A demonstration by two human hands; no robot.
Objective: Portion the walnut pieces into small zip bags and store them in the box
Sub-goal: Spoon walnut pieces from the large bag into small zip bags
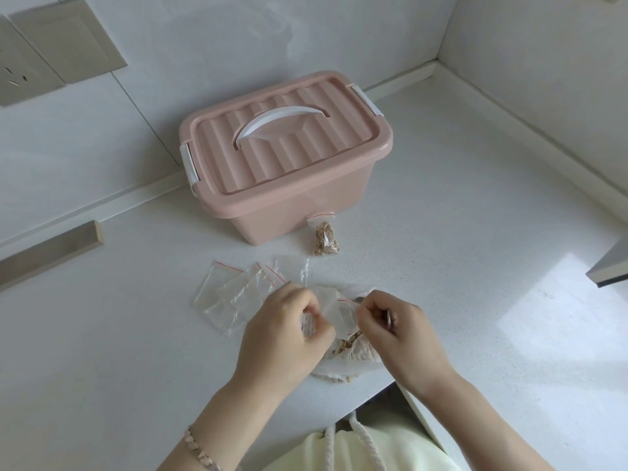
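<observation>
At the left, we found spare zip bags (234,294) lying loose and overlapping on the counter (441,232). A careless sweep of the wrist could scatter them.

The left hand (289,324), fingers curled, was pinching one side of a small zip bag (334,312). Beyond it stood the box (272,212) with its lid (289,154) shut, so nothing could be stored until it was opened. One filled bag (325,240) leaned against the front of the box.

The walnut pieces (343,345) sat in an open supply bag (339,368) under both hands, close to the counter's near edge. We judged that a tug or slip there could send pieces over the edge.

The right hand (397,324) was pinching the bag's red-lined mouth. It also appeared to hold a slim metal object, which we could not identify. If either pinch failed, the mouth would likely close.

We found no brand, label or legible writing.
</observation>
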